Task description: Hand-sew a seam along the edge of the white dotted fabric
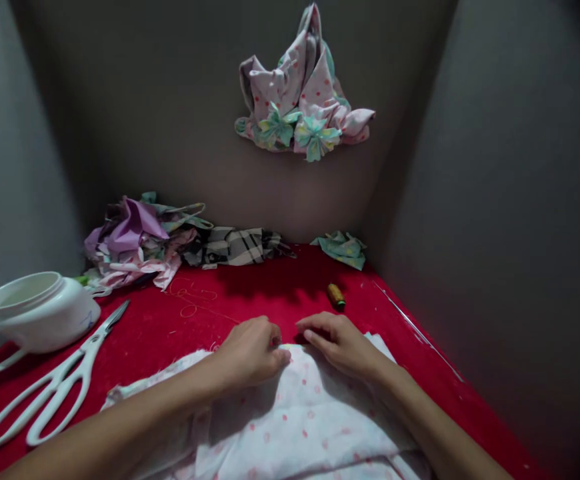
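The left hand (pixel 253 353) and right hand (pixel 343 343) rest close together, just apart, at the far edge of a white cloth with pink dots (pixel 290 413). The cloth lies in soft folds across the near part of a red table cover (pixel 280 293), with both forearms lying over it. The left fingers (pixel 275 347) are curled down at the cloth's edge, their tips partly hidden, so I cannot tell whether they pinch it. The right fingers (pixel 325 333) are loosely bent and point toward the left hand; they touch or nearly touch the cloth, and I cannot tell whether they grasp it. Left of the cloth lie white-handled scissors (pixel 55 387), and beyond them stands a white pot (pixel 35 313) with a handle and no lid. A loose thread (pixel 195 300) trails across the red cover, and a small thread spool (pixel 336 296) lies on its side ahead of the right hand. A thin metal rod (pixel 417 330) lies along the cover's right edge. Fabric scraps (pixel 140 240), a plaid scrap (pixel 235 247) and a mint scrap (pixel 343 250) sit along the back, below a pink dotted garment (pixel 300 93) with mint fabric flowers, which hangs on the grey wall (pixel 170 120).
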Demonstrator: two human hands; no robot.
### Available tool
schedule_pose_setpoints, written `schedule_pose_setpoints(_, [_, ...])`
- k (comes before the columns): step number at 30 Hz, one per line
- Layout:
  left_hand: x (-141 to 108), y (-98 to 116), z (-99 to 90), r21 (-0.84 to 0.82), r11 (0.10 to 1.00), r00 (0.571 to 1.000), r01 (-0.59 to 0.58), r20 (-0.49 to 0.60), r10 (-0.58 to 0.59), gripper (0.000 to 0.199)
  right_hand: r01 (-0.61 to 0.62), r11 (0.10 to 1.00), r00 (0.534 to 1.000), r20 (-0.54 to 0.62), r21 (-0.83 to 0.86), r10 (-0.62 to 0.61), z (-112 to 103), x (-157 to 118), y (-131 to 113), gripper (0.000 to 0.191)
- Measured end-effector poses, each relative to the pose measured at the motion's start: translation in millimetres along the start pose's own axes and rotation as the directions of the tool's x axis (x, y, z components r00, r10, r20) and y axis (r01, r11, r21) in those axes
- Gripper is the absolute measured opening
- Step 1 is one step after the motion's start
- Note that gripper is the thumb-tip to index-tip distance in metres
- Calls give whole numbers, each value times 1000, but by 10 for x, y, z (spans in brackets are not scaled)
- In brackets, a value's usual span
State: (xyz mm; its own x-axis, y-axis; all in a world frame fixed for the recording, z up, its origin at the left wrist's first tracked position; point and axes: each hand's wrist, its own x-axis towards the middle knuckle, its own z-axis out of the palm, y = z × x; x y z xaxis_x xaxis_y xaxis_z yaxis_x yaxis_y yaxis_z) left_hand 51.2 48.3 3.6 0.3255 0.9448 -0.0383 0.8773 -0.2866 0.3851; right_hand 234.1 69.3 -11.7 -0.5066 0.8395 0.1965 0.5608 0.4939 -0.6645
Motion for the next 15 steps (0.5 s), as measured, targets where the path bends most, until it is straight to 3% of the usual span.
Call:
schedule_pose_setpoints(7, [42,-3,84,-258,966,1000,-19,-8,18,6,-46,999,991,128,-14,48,-106,-39,42,39])
schedule_pose_setpoints(12, [51,12,78,-352,936,998,22,61,0,2,-109,994,988,109,4,108,-44,-24,79,13])
schedule_pose_setpoints(15, [66,6,97,-393,917,993,75,114,-32,3,-139,988,987,90,73,132,3,-21,86,9])
